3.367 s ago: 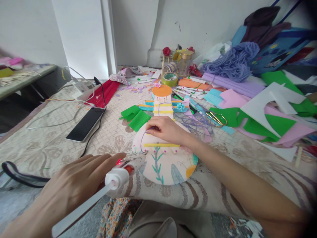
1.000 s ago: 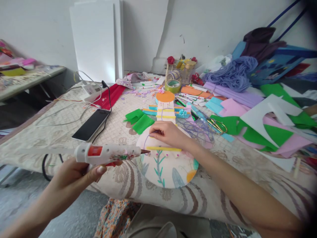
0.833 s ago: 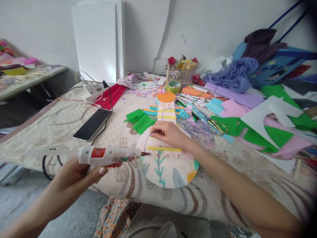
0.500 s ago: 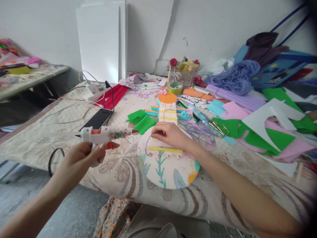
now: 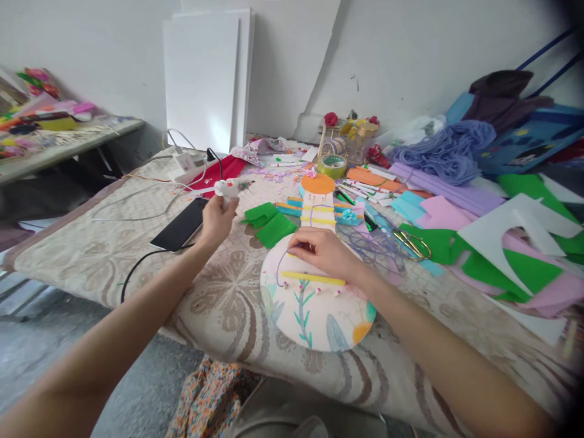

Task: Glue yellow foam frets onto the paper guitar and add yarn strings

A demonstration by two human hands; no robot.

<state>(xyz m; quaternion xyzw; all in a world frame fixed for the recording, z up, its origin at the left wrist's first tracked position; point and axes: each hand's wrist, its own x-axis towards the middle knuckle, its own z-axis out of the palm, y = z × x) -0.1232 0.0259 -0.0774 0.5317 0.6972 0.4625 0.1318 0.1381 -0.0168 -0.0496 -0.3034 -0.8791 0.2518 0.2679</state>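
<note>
My left hand (image 5: 218,220) is closed round a white hot glue gun (image 5: 227,187), out over the table beyond the black phone (image 5: 179,225). With fingers pinched, my right hand (image 5: 319,248) rests over the upper body of a guitar-shaped craft (image 5: 292,322) in white with painted leaves and an orange flower. A purple yarn strand (image 5: 279,267) curves from those fingers down to the small pegs below a yellow strip (image 5: 312,278). Two green paper pieces (image 5: 270,224) lie left of the craft's neck.
Gold-handled scissors (image 5: 413,243) and tangled purple yarn lie right of the craft. Coloured paper scraps (image 5: 515,243) cover the right side. A power strip (image 5: 185,165) with cables stands at the back left, and white boards (image 5: 203,79) lean on the wall.
My left hand has carried the glue gun forward and to the right, away from near the table's front and past the phone. My right hand stays pinched over the craft.
</note>
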